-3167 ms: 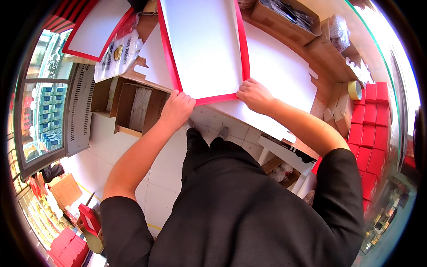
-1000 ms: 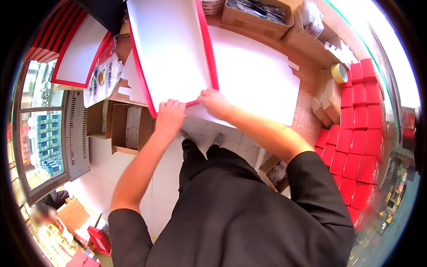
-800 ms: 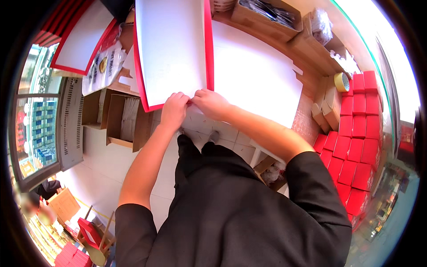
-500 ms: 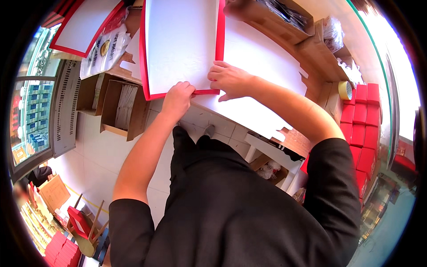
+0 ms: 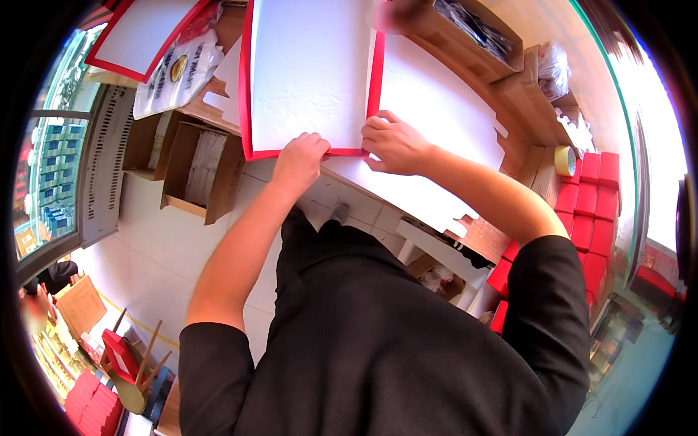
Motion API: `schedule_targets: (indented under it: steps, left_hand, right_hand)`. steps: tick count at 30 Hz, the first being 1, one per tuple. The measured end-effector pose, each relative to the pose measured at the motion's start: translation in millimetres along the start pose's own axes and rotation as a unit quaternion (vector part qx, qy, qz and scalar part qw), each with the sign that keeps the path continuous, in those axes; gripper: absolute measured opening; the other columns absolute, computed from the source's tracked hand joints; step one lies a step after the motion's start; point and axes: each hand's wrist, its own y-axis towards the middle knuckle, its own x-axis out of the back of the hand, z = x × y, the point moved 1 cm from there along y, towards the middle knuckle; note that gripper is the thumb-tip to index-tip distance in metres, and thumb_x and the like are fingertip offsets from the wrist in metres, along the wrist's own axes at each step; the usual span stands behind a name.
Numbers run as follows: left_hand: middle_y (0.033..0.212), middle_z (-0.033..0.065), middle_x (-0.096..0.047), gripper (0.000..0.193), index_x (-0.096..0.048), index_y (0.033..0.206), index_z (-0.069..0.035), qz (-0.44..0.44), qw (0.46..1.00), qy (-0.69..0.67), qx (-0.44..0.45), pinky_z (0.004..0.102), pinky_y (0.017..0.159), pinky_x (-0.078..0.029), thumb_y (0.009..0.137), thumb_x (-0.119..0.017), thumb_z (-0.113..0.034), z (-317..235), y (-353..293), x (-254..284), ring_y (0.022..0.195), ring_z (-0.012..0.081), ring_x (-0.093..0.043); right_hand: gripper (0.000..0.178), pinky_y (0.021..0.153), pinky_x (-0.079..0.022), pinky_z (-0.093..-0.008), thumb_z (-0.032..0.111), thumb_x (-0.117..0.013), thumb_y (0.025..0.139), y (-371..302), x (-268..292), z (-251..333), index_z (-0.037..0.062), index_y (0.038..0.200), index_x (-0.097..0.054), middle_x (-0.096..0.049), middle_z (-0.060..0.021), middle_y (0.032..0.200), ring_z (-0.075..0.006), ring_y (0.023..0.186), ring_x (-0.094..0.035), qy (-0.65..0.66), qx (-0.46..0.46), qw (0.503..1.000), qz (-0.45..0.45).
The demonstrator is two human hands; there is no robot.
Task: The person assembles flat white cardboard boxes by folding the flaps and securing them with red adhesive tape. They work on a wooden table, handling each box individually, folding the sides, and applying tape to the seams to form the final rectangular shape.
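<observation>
A large white panel with a red border [image 5: 309,80] lies on the worktable in front of me, its near edge at the table's front. My left hand [image 5: 301,164] is closed on that near red edge, left of the near right corner. At the corner itself my right hand [image 5: 396,145] has its fingers bent around the red right edge, thumb lower down. Fine wrinkles show on the white surface near my hands. Under and right of the panel spreads a plain white sheet [image 5: 443,131].
Another red-edged white panel [image 5: 142,36] lies far left beside a printed plastic bag [image 5: 174,76]. Open cardboard boxes [image 5: 198,174] stand below on the left. Along the back right are a carton of packets [image 5: 472,33], a tape roll [image 5: 565,160] and stacked red boxes [image 5: 592,211].
The panel and both hands sit slightly farther right in the picture, and the view has shifted a little too. My right hand's fingers have curled in more at the corner.
</observation>
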Motion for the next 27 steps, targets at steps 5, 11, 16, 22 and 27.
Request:
schedule_targets:
  steps: [5,11,16,22,27]
  left_hand:
    - [0.083,0.011,-0.056,0.009,-0.06,0.084,-0.005,-0.004,1.0,0.018,-0.008,0.0411,0.073,-0.046,0.075,-0.059,-0.001,1.3,1.4,-1.4,0.084,0.0308,-0.055]
    - [0.083,0.0097,-0.054,0.013,-0.06,0.085,-0.007,-0.051,0.997,0.057,-0.021,0.0407,0.071,-0.043,0.073,-0.055,-0.002,-7.2,-8.1,-2.3,0.083,0.0299,-0.054]
    - [0.085,0.0079,-0.055,0.016,-0.061,0.089,-0.008,-0.038,0.996,0.054,-0.066,0.0384,0.07,-0.042,0.074,-0.058,-0.003,-45.1,-19.0,1.8,0.083,0.0281,-0.055]
    - [0.092,0.0055,-0.057,0.016,-0.06,0.09,-0.01,-0.014,0.996,0.05,-0.078,0.0375,0.076,-0.041,0.074,-0.057,-0.008,-76.0,-69.8,15.6,0.09,0.024,-0.055]
    - [0.098,0.0036,-0.058,0.014,-0.062,0.087,-0.012,0.018,0.988,0.138,-0.065,0.044,0.09,-0.037,0.073,-0.059,-0.011,-20.0,-122.8,55.2,0.105,0.0221,-0.054]
  right_hand:
    - [0.017,0.084,-0.039,-0.0322,0.023,-0.058,0.077,21.2,-17.3,1.8,0.0117,0.065,-0.063,-0.056,-0.0016,0.081,-0.0184,0.091,-0.051,-0.053,-0.007,0.998,0.025]
    - [0.041,0.096,-0.041,-0.0451,0.012,-0.063,0.079,41.9,-3.1,-61.2,0.0014,0.118,-0.058,-0.058,-0.0167,0.12,-0.033,0.117,-0.05,0.15,-0.355,0.84,-0.382]
    - [0.044,0.089,-0.045,-0.036,0.028,-0.052,0.096,72.9,0.4,-120.6,-0.0058,0.124,-0.053,-0.06,-0.0134,0.119,-0.0212,0.107,-0.056,0.662,-0.452,0.47,-0.37]
    - [0.033,0.075,-0.045,-0.0268,0.026,-0.053,0.096,28.4,51.6,-50.2,-0.0039,0.107,-0.062,-0.064,-0.0021,0.094,-0.0087,0.085,-0.054,0.524,-0.423,0.605,-0.425]
    - [0.024,0.079,-0.045,-0.0278,0.01,-0.053,0.088,-57.5,29.6,49.7,-0.0023,0.108,-0.061,-0.062,-0.001,0.095,-0.01,0.086,-0.053,0.624,-0.459,0.499,-0.389]
